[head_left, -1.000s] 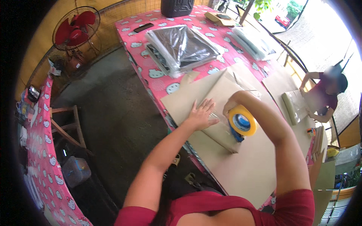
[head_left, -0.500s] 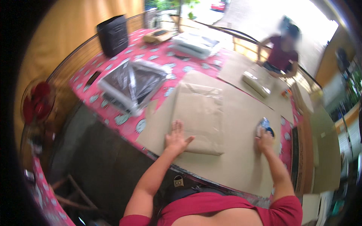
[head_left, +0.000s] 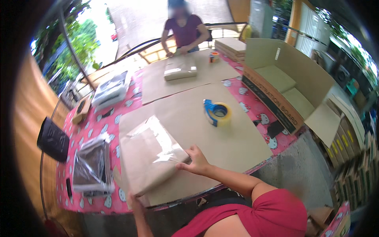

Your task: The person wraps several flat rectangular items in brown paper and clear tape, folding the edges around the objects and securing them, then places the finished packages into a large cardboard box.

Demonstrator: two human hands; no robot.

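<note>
A flat package [head_left: 148, 168] wrapped in brown paper lies turned at an angle at the table's near side, with shiny clear tape across its top. My right hand [head_left: 196, 161] grips its right edge, thumb and fingers around the corner. At the near corner, my left hand [head_left: 135, 202] holds the package; its fingers are partly hidden and the hand is somewhat blurred. Beyond my right hand, a blue tape dispenser [head_left: 210, 107] with a roll of clear tape rests on the large brown paper sheet [head_left: 241, 136], untouched.
Across the table, a co-worker [head_left: 183, 31] handles another wrapped package [head_left: 180, 68]. A plastic-covered dark frame [head_left: 91, 166] lies to the left, near a black bin [head_left: 53, 140]. An open cardboard box [head_left: 272, 100] stands on the right. Several boards [head_left: 231, 47] are stacked at the far right.
My right hand has let go of the tape dispenser and moved to the package. My left hand has gone from lying flat on top to the near corner. The package has turned; the view has swung right.
</note>
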